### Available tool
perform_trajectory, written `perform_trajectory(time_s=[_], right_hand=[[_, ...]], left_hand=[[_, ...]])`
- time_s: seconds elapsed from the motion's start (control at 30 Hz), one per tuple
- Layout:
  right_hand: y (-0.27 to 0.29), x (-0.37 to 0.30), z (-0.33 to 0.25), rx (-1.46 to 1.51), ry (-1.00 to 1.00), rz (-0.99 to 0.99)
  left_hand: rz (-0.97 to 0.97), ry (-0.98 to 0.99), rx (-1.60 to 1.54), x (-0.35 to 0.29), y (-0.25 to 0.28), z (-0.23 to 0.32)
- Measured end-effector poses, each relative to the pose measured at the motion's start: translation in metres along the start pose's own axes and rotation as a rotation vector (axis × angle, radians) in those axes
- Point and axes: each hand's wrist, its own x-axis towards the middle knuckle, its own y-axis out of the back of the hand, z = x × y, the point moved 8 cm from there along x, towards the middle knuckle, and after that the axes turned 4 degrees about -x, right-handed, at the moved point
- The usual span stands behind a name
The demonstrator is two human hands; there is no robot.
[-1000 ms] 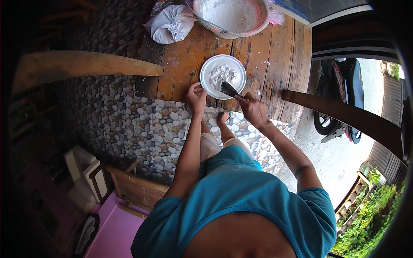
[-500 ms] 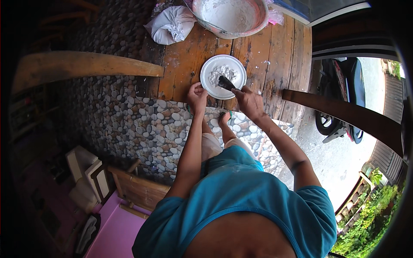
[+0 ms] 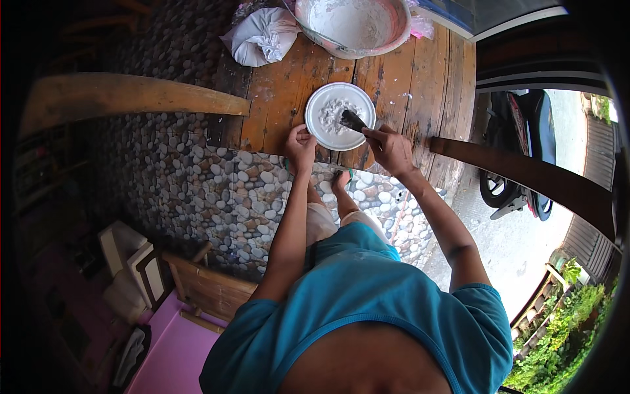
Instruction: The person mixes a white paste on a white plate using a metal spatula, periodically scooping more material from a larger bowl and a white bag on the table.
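A round white plate [image 3: 327, 139] lies near the front edge of the wooden table. Lumpy white paste [image 3: 331, 117] is spread over its middle. My left hand [image 3: 300, 148] grips the plate's near-left rim, thumb and fingers closed on it. In my right hand [image 3: 392, 151] is a dark, flat scraper [image 3: 354, 121], its handle end hidden by my fingers. The scraper slants over the right part of the plate, its wide tip at the paste.
At the back of the wooden table [image 3: 275, 98] stand a large basin [image 3: 400, 39] with white residue and a tied white plastic bag [image 3: 262, 38]. Curved wooden beams [image 3: 151, 96] flank the table. Beyond its right side is a parked motorbike [image 3: 512, 151].
My right hand and the scraper have moved a little to the right across the plate. The paste looks somewhat shifted, while my left hand stays on the rim.
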Motion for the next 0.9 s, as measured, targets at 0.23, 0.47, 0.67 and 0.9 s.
perform_trajectory(time_s=[0.23,0.47,0.67,0.9], right_hand=[[0.009,-0.014,-0.013,-0.086,0.009,-0.113],[0.041,-0.022,-0.004,-0.155,-0.019,-0.11],[0.024,-0.015,0.016,-0.111,-0.07,-0.07],[0.02,-0.005,0.011,-0.09,0.015,-0.051]], left_hand=[[0.013,-0.003,0.033,-0.001,0.001,0.005],[0.031,-0.075,0.173,-0.011,-0.004,0.023],[0.006,-0.1,0.23,-0.007,-0.008,0.032],[0.026,-0.112,0.263,0.001,-0.003,0.029]])
